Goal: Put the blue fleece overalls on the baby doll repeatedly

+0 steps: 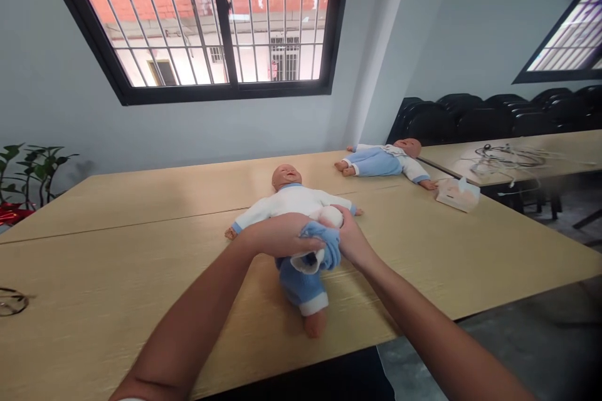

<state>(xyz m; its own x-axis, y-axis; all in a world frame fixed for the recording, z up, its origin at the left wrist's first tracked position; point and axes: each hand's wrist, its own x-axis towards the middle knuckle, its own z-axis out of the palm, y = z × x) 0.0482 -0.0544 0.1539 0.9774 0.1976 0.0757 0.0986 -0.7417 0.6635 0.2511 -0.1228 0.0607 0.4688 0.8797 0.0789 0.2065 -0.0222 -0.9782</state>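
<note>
A baby doll (301, 200) in a white top with blue cuffs lies on its back on the table, head away from me. Its blue trousers (296, 282) cover one leg, whose bare foot points towards me. The other trouser leg is bunched up (332, 247), with its white cuff hanging open. My left hand (294, 235) grips this bunched blue cloth with the thumb over it. On its other side my right hand (350, 235) is closed on the same cloth, beside a rounded pale part of the doll. The right fingertips are partly hidden.
A second doll (383, 160) lies farther back on the table (188, 301), near a tissue box (458, 194). Cables (512, 156) lie on another table at right. Eyeglasses (13, 302) rest at the left edge. Black chairs (489, 116) stand behind.
</note>
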